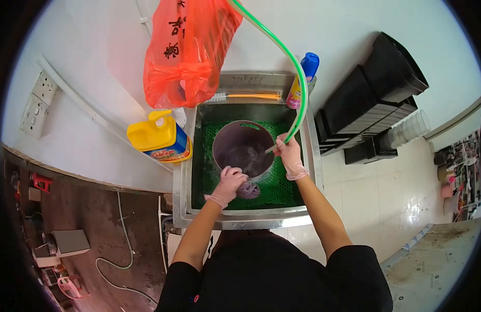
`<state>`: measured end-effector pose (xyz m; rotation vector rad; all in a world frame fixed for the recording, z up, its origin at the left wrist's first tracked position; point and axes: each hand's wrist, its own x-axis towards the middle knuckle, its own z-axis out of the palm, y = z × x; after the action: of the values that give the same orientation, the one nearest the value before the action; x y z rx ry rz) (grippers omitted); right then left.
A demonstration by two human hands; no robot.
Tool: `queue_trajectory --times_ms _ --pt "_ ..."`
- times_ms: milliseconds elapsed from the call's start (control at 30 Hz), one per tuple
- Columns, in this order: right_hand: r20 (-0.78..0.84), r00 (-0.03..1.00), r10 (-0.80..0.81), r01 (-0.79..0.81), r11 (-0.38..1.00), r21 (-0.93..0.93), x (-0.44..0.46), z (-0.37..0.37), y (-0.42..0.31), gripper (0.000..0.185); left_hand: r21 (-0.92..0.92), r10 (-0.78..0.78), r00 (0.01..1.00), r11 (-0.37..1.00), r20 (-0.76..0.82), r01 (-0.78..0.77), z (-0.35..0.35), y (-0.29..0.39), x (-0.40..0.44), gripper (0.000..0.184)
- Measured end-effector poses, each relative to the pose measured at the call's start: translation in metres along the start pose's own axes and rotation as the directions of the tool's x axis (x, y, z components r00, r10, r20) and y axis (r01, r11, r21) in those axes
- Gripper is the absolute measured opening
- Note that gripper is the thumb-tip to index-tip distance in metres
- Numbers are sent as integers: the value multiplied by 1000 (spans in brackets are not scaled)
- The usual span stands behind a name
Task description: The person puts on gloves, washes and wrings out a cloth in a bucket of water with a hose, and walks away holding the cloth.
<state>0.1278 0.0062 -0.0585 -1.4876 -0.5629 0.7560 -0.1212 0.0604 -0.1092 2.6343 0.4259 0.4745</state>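
Head cam, R hand (289, 153) clasping green hose (304, 89), L hand (230, 183) curled at bucket (231, 139) rim, hold on cloth (248, 191) unclear

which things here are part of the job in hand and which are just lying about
Seem in use:
green hose, in the right hand
bucket
cloth, by the left hand
sink

Probably just lying about:
yellow jug
brush
blue-capped bottle
red bag
black bins

head cam | worn, fwd+dn | wide FOV, dark rnd edges | sink (245, 223) ctr, near | shirt (282, 278) btm
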Motion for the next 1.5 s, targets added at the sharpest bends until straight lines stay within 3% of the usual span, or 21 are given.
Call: queue_trajectory --times_ms 200,300,433,567,733,833,967,1133,1200,1267,1333,1367,1400,1500 --pt "55 998 11 -14 999 47 8 9 3 5 90 84 994 992 73 -90 -26 -11 7 25" --pt "100 995 -23 63 907 -416 12 -2 -1 3 128 128 986 982 106 -141 -29 -9 19 22" --pt "93 996 -2 57 800 -597 5 -10 -23 13 169 191 975 963 113 -208 -34 -6 32 20" --pt "117 993 21 28 918 -396 10 -14 18 3 178 223 969 955 104 -239 -35 -11 31 21" --pt "31 998 -56 62 962 -266 11 0 33 10 166 190 978 965 84 -201 -34 -10 16 20" --pt "149 902 -406 387 603 -697 11 7 31 15 170 163 983 970 88 -176 -39 -5 10 19" --pt "270 907 -325 411 535 -738 5 15 16 21 159 117 990 979 78 -128 -49 0 2 18" --pt "264 903 -338 418 556 -719 7 17 31 27 127 90 995 987 49 -95 -52 4 -6 21" --pt "190 894 -405 427 647 -631 7 19 43 22 115 88 995 989 39 -92 -50 4 -8 22" --pt "143 891 -431 427 688 -586 11 22 54 19 -18 66 998 998 -9 -66 -45 -1 -12 26" --pt "73 990 -120 135 957 -258 20 27 60 15 -90 59 998 994 -25 -61 -40 -4 -15 28" --pt "83 995 46 -40 997 -71 21 29 57 13 -102 55 998 993 -23 -57 -38 -4 -15 29" --pt "75 996 47 -42 997 -71 22 32 54 13 -113 53 998 992 -21 -55 -36 -5 -16 29" --pt "75 991 110 -132 875 465 19 46 42 6 -136 41 999 990 -14 -42 -33 -5 -15 30"
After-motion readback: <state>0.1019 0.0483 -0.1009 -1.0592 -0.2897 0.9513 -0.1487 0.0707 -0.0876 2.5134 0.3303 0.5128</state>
